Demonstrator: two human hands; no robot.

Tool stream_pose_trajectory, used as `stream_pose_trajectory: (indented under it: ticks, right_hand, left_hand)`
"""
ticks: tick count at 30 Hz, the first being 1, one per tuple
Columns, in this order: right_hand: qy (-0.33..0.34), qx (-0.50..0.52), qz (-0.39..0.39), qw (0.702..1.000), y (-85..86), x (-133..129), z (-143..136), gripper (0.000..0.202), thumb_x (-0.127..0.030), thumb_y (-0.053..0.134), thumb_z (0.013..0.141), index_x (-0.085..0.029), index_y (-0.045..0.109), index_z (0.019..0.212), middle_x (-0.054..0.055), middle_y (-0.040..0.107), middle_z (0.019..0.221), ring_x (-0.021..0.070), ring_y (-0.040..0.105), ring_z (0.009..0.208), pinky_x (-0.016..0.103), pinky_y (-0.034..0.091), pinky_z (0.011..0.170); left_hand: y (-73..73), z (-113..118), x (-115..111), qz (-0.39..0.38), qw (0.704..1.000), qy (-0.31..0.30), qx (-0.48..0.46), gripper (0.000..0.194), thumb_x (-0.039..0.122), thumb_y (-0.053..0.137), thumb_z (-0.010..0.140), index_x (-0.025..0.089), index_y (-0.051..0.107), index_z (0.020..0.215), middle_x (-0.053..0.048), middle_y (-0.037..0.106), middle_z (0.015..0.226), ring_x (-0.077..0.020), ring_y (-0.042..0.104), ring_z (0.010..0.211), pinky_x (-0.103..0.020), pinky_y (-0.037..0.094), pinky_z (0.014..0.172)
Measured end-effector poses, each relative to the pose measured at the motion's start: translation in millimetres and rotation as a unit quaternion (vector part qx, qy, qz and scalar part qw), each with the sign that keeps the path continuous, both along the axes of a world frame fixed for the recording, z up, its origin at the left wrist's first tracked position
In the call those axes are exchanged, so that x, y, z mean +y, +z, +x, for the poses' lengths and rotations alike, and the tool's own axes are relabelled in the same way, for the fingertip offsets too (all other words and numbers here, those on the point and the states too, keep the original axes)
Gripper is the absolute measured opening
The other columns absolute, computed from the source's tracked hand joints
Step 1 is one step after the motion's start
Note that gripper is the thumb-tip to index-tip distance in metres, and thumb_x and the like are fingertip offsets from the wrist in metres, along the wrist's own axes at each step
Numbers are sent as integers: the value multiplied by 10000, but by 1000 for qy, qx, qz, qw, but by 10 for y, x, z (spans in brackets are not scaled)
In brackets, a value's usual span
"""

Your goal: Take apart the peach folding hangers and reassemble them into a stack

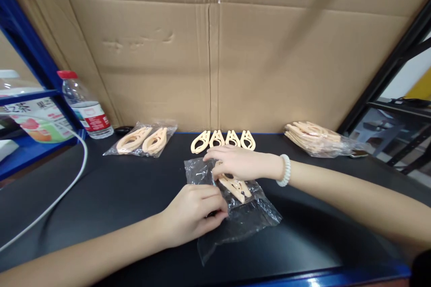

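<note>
Item 1: folded beige clip-shaped piece (232,190), lying aslant on a clear plastic bag (237,226) or within it; which of the two cannot be told. Located at the middle of the bench (128,193), the bag's loose film spreading toward the near edge.

Item 2: right hand (239,161), palm down over the far end of the piece, fingers curled; how far its grip is closed upon the piece cannot be told. Pale beaded bracelet (286,170) at the wrist.

Item 3: left hand (198,208), nearer the front edge, at the bag's left side; grip together, thumb against fingertips, pinched on the film.

Item 4: row of four loose beige pieces (232,134), side by side at the middle of the far edge, just beyond the right hand.

Item 5: left-hand packet (147,138), clear film, two like pieces showing; toward the far left corner.

Item 6: right-hand packet (313,136), clear film, several pieces stacked; toward the far right corner.

Item 7: clear bottle (89,110), red cap, upright at the far left corner.

Item 8: white cable (85,158), curving across the bench's left side.

Item 9: cardboard sheet (151,63), standing behind the far edge.
</note>
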State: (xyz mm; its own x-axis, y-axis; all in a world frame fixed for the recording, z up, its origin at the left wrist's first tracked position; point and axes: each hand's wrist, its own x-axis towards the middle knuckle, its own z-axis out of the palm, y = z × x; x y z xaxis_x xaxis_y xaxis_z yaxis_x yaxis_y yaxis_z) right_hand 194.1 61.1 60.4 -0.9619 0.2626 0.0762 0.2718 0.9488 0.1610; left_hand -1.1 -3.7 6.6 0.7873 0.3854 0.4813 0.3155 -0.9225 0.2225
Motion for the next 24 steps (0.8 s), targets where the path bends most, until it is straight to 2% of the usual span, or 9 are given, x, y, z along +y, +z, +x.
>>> stream_pose_trajectory:
  ticks: [6, 13, 19, 24]
  right_hand:
    - [-12, 13, 54, 998, -38, 88, 84, 116, -76, 614, 879, -143, 705, 903, 142, 470, 1382, 292, 352, 1347, 461, 342, 1072]
    - [-32, 9, 46, 998, 3, 13, 121, 151, -66, 610, 871, -161, 713, 927, 131, 484, 1389, 283, 346, 1362, 475, 359, 1065]
    - [-22, 35, 27, 999, -13, -13, 176, 132, -52, 624, 850, -154, 704, 827, 116, 466, 1404, 286, 320, 1375, 454, 311, 1107]
    - [-27, 9, 41, 999, -71, -44, 213, 127, -76, 606, 881, -170, 688, 905, 113, 463, 1395, 275, 329, 1374, 458, 346, 1083]
  left_hand:
    - [-33, 25, -8, -32, 999, -6, -20, 112, 117, 552, 881, 181, 611, 810, 3, 658, 728, -128, 596, 669, -216, 476, 627]
    - [-36, 21, -4, -27, 999, -6, -16, 126, 118, 537, 889, 184, 607, 808, 4, 652, 728, -122, 590, 664, -207, 471, 611]
    - [-37, 22, -3, -21, 1000, -6, -13, 125, 118, 540, 886, 186, 607, 806, 5, 650, 722, -124, 590, 661, -208, 464, 603]
    - [-19, 28, -11, -22, 1000, 4, -6, 135, 141, 532, 895, 190, 613, 799, 2, 656, 721, -125, 605, 665, -206, 472, 603]
